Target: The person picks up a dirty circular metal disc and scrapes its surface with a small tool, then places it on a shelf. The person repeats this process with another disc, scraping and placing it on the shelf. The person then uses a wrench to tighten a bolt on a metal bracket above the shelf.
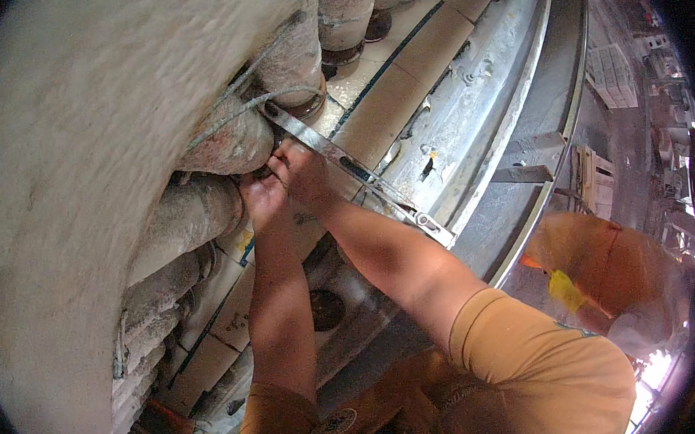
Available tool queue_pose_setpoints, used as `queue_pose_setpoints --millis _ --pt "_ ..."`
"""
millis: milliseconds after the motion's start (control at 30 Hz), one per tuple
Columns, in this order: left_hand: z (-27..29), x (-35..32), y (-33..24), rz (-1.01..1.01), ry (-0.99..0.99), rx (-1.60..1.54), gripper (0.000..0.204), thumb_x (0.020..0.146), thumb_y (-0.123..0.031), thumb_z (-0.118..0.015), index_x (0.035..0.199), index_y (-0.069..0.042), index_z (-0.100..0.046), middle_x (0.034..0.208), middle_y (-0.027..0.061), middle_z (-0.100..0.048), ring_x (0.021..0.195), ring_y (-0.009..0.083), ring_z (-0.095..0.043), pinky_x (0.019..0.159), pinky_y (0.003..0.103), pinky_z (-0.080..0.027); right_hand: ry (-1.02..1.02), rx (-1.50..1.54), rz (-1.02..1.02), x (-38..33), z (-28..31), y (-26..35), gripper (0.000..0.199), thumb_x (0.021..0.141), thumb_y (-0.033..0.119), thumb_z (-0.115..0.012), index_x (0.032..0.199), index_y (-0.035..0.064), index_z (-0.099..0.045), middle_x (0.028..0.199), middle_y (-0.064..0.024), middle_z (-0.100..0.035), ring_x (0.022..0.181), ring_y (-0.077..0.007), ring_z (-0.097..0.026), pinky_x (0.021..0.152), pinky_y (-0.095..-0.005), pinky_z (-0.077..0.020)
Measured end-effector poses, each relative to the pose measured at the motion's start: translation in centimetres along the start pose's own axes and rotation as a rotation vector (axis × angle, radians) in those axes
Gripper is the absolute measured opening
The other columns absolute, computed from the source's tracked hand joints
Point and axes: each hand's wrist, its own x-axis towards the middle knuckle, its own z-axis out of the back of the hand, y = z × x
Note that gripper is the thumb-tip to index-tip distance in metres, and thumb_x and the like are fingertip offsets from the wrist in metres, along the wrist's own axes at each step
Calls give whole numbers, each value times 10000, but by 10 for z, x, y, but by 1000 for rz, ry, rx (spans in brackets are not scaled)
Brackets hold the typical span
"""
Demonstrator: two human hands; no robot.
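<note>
Both hands work at the base of a dusty grey filter bag (223,141). The left hand (260,198) sits just below that bag, fingers curled, though what it clasps is hidden. The right hand (302,174), touching the left, is closed around a flat metal bar (352,168) that runs from the bag's foot down across the pale plate (425,56). A thin wire (249,104) loops over the bag.

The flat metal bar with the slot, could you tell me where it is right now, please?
In the head view, the flat metal bar runs diagonally across the centre, from the dusty cylinders at upper left down to the grey metal rim, passing under the right hand.
</note>
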Motion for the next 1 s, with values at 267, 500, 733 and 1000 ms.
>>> queue_pose_setpoints --millis 267,500,733,1000 --pt "-1 3 16 -217 205 222 351 818 -109 -659 1150 -25 -581 1182 90 -601 1048 236 -520 798 389 -460 118 226 156 8 10 -11 226 826 207 -657 922 7 -610 899 -198 -629 886 -348 -620 781 -393 -489" --pt "-6 -4 23 -231 162 126 357 820 -130 -658 1147 -9 -582 1178 97 -609 1049 246 -533 806 382 -470 107 72 25 4 8 -3 212 828 215 -653 898 25 -590 807 -175 -633 781 -376 -621 696 -429 -498" --pt "-9 -2 14 23 151 52 419 804 -141 -675 1178 -1 -549 1190 127 -570 1054 308 -485 786 377 -475 92 120 -13 3 15 8 221 822 218 -657 913 25 -600 812 -177 -632 774 -371 -622 691 -432 -498" --pt "-5 -4 23 -150 186 125 355 807 -112 -660 1136 -7 -580 1158 119 -599 1054 281 -509 792 401 -476 131 184 132 7 19 0 201 833 195 -640 896 5 -621 827 -188 -636 801 -364 -630 707 -417 -496"
